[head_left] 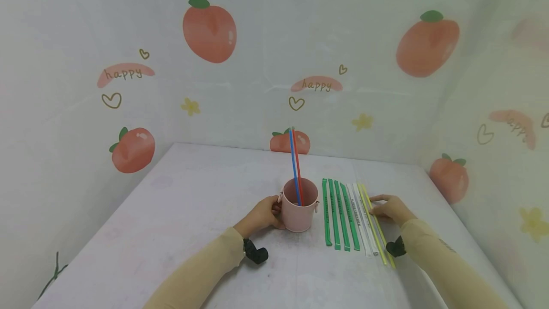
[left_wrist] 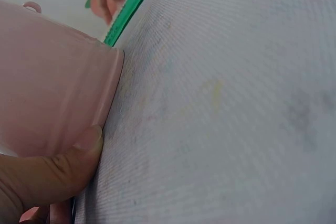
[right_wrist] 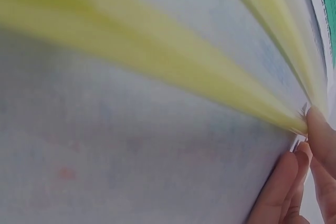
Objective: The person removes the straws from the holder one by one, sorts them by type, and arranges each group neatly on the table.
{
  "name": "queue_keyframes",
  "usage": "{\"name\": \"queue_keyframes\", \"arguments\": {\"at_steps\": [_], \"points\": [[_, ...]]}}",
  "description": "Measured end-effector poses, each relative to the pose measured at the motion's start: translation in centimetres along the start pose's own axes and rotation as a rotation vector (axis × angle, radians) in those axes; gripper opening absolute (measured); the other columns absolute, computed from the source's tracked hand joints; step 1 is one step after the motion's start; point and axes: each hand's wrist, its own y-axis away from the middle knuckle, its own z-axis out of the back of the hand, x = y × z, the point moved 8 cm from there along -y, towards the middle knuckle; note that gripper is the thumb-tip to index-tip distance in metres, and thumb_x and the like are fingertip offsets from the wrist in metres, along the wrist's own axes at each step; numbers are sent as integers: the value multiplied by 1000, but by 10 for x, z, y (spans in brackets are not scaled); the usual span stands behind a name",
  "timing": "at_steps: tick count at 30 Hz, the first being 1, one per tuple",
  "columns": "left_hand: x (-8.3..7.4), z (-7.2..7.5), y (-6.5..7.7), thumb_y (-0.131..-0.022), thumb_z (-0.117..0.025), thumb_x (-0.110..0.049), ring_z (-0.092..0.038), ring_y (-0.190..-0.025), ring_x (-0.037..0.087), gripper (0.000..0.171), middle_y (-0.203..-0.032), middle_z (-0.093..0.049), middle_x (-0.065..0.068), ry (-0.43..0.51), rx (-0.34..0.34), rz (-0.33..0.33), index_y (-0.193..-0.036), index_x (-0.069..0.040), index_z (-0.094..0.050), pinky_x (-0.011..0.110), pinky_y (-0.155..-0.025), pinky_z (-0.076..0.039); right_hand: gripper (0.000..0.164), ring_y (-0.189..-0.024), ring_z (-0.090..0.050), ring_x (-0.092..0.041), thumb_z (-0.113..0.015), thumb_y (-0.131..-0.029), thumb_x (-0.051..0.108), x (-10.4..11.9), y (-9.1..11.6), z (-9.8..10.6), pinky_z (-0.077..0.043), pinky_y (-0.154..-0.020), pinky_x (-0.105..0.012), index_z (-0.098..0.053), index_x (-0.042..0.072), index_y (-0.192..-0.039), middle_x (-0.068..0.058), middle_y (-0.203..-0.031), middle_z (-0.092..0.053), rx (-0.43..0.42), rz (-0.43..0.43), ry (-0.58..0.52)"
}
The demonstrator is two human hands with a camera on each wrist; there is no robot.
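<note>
A small pink bucket [head_left: 297, 218] with little side rings stands upright on the table. A blue straw [head_left: 293, 156] and a red straw [head_left: 297, 156] lean inside it, rising well above the rim. My left hand [head_left: 262, 211] grips the bucket's left side, its thumb [left_wrist: 79, 163] low near the base in the left wrist view. Over at the right, my right hand [head_left: 391, 209] pinches the outermost yellow straw [right_wrist: 173, 64] between thumb and fingers, close over the tabletop. A second yellow straw [right_wrist: 273, 30] lies just beside it.
Between bucket and right hand, several green wrapped straws [head_left: 338, 216] lie side by side, followed by white wrapped straws [head_left: 363, 225]. The white table [head_left: 206, 180] meets a fruit-printed curtain [head_left: 257, 61] at the back. A dark green twisted tie [head_left: 55, 273] shows at the left edge.
</note>
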Motion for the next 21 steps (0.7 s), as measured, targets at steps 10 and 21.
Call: {"name": "queue_keyframes", "arguments": {"at_steps": [10, 21], "points": [[1, 0, -1, -62, -87, 1, -59, -108, 26, 53, -111, -62, 10, 3, -4, 12, -108, -5, -61, 40, -96, -53, 64, -91, -64, -18, -74, -83, 12, -3, 0, 1, -57, -78, -28, -45, -4, -138, -24, -118, -61, 0, -19, 28], [-2, 1, 1, -62, -87, 2, -59, -108, 28, 53, -112, -62, 11, 2, -1, 6, -108, -4, -61, 40, -95, -53, 64, -83, -63, -13, -74, -83, 10, -2, 2, 2, -58, -74, -25, -45, -4, -138, -23, -116, -62, 6, -15, 2]]}}
